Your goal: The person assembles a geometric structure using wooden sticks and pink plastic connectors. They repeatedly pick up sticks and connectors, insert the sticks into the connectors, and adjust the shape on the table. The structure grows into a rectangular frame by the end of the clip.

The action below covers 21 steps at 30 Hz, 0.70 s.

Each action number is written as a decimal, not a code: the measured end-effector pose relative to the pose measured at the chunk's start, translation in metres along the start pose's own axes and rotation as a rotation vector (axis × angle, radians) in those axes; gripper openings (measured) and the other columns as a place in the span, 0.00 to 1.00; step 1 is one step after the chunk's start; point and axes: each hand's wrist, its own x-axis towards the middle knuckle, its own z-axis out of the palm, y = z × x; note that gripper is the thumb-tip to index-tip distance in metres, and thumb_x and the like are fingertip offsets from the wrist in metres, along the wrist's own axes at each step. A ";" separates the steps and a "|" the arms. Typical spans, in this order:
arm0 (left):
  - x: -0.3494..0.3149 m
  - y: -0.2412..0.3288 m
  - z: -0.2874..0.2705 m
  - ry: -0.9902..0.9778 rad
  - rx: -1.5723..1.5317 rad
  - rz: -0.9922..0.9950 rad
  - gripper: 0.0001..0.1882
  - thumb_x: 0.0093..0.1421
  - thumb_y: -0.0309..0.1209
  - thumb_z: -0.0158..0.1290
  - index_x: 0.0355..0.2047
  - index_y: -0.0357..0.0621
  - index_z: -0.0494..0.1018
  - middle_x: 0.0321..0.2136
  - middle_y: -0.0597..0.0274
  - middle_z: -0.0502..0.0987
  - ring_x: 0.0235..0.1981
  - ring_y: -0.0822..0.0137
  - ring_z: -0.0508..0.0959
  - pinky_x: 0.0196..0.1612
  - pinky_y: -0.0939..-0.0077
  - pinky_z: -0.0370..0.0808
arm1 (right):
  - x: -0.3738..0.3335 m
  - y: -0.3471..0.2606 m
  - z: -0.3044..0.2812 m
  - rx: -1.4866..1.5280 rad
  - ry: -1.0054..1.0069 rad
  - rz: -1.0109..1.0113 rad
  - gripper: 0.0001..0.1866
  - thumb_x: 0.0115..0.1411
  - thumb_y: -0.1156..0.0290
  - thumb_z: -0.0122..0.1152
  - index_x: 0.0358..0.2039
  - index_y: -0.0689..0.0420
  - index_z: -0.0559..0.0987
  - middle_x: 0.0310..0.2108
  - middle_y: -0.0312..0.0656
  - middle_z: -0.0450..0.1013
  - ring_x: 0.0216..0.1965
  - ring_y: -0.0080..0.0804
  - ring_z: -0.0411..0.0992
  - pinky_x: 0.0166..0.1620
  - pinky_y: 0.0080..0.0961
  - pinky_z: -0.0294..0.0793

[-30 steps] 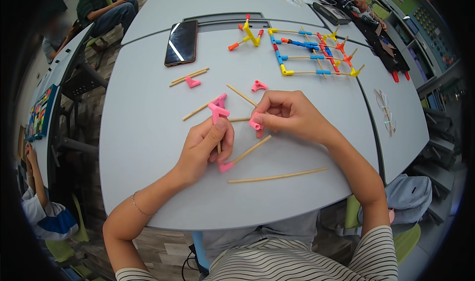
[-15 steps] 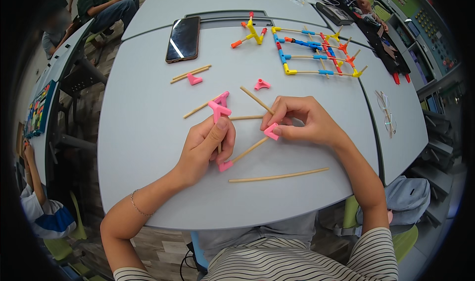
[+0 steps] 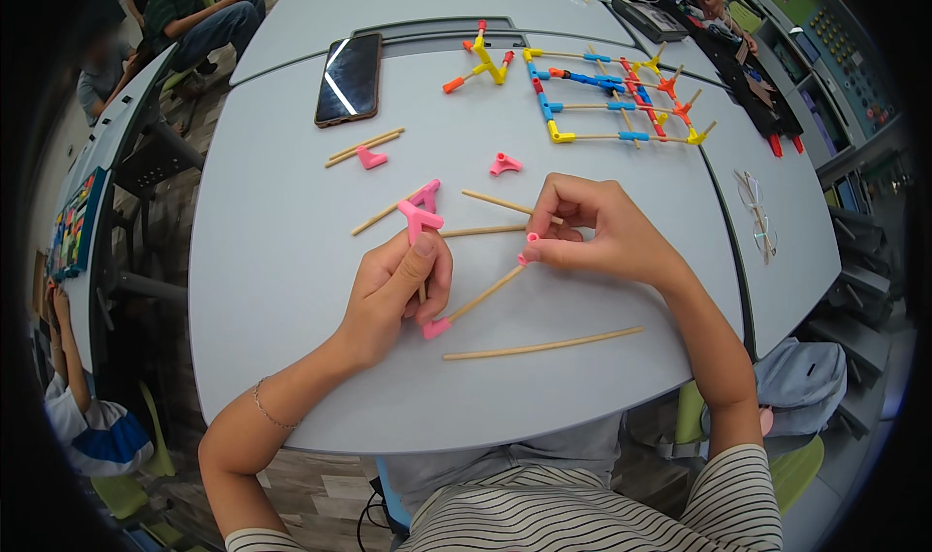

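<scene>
1. The left hand [image 3: 396, 295] curls closed around a thin wooden stick [image 3: 422, 292], just under a smooth, Y-shaped pink joint [image 3: 417, 220].
2. The right hand [image 3: 607, 232] pinches a hollow-ended pink corner piece [image 3: 529, 249] between thumb and fingers, at the upper end of a round slanting stick [image 3: 485, 298].
3. That stick's lower end meets a pink elbow [image 3: 436, 330] beside the left hand.
4. The matte, pale grey table [image 3: 291, 261] bears a glossy black phone [image 3: 349, 81] and a lattice frame [image 3: 604, 84] of sticks and bright tubes.
5. Wood-patterned floor [image 3: 320, 484] shows below; a grey backpack [image 3: 801, 382] sits at right.
</scene>
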 end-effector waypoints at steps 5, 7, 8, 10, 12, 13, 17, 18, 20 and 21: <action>-0.001 0.000 0.001 -0.019 0.014 -0.007 0.23 0.76 0.47 0.36 0.30 0.45 0.66 0.16 0.70 0.66 0.16 0.81 0.61 0.20 0.84 0.54 | 0.002 0.005 0.000 0.086 -0.028 0.066 0.13 0.54 0.71 0.75 0.36 0.59 0.80 0.30 0.32 0.74 0.30 0.15 0.68 0.34 0.13 0.67; -0.001 0.001 0.001 -0.020 0.017 -0.008 0.22 0.76 0.47 0.36 0.30 0.45 0.66 0.16 0.70 0.66 0.16 0.81 0.61 0.20 0.84 0.54 | 0.002 0.004 0.000 0.142 -0.029 0.082 0.14 0.54 0.71 0.75 0.39 0.60 0.82 0.30 0.33 0.75 0.31 0.15 0.70 0.34 0.13 0.67; -0.001 0.001 0.002 -0.016 0.014 -0.008 0.22 0.76 0.47 0.36 0.30 0.45 0.66 0.16 0.70 0.66 0.16 0.81 0.61 0.20 0.84 0.54 | 0.002 0.005 0.000 0.127 -0.025 0.053 0.14 0.54 0.70 0.75 0.39 0.60 0.83 0.29 0.32 0.75 0.30 0.14 0.70 0.33 0.13 0.67; -0.001 0.002 0.002 -0.011 0.011 -0.009 0.22 0.76 0.47 0.36 0.30 0.45 0.66 0.17 0.70 0.66 0.16 0.81 0.61 0.20 0.84 0.54 | 0.003 0.009 0.001 0.095 -0.016 -0.006 0.13 0.54 0.68 0.75 0.38 0.60 0.85 0.27 0.31 0.76 0.29 0.13 0.70 0.31 0.13 0.67; -0.001 0.001 0.002 -0.007 0.009 -0.011 0.22 0.76 0.47 0.36 0.30 0.45 0.66 0.16 0.70 0.66 0.16 0.81 0.61 0.20 0.84 0.54 | 0.002 0.007 0.000 0.053 -0.018 -0.045 0.12 0.53 0.69 0.76 0.36 0.59 0.86 0.28 0.31 0.77 0.29 0.14 0.70 0.31 0.14 0.66; -0.001 0.001 0.002 -0.006 0.011 -0.011 0.22 0.76 0.47 0.36 0.30 0.45 0.66 0.16 0.70 0.66 0.16 0.81 0.61 0.20 0.84 0.54 | 0.002 0.005 0.000 0.032 -0.019 -0.065 0.11 0.52 0.70 0.76 0.35 0.58 0.86 0.28 0.31 0.77 0.29 0.14 0.70 0.31 0.14 0.66; -0.001 0.001 0.002 -0.002 0.017 -0.012 0.22 0.76 0.47 0.36 0.30 0.45 0.66 0.16 0.70 0.66 0.16 0.81 0.61 0.20 0.84 0.54 | 0.001 0.002 -0.001 -0.144 -0.007 -0.225 0.08 0.52 0.72 0.74 0.34 0.55 0.87 0.29 0.32 0.79 0.29 0.16 0.71 0.29 0.15 0.65; -0.001 0.001 0.002 0.002 0.018 -0.013 0.22 0.76 0.47 0.36 0.30 0.45 0.66 0.16 0.70 0.66 0.16 0.81 0.61 0.20 0.84 0.54 | 0.000 0.003 -0.001 -0.138 -0.015 -0.228 0.07 0.53 0.73 0.73 0.34 0.55 0.87 0.30 0.32 0.79 0.29 0.17 0.72 0.29 0.15 0.65; 0.000 0.002 0.000 -0.021 0.035 -0.005 0.22 0.76 0.46 0.34 0.30 0.45 0.65 0.19 0.68 0.66 0.15 0.80 0.61 0.19 0.84 0.57 | 0.000 0.002 -0.001 -0.164 -0.012 -0.217 0.06 0.54 0.73 0.71 0.33 0.55 0.87 0.30 0.33 0.79 0.29 0.18 0.72 0.28 0.16 0.65; 0.001 0.002 -0.001 -0.033 0.043 -0.001 0.22 0.76 0.45 0.33 0.30 0.45 0.64 0.20 0.68 0.66 0.15 0.79 0.60 0.19 0.84 0.58 | 0.000 0.001 -0.001 -0.195 -0.001 -0.203 0.05 0.55 0.73 0.70 0.33 0.56 0.87 0.30 0.34 0.79 0.29 0.18 0.72 0.28 0.16 0.66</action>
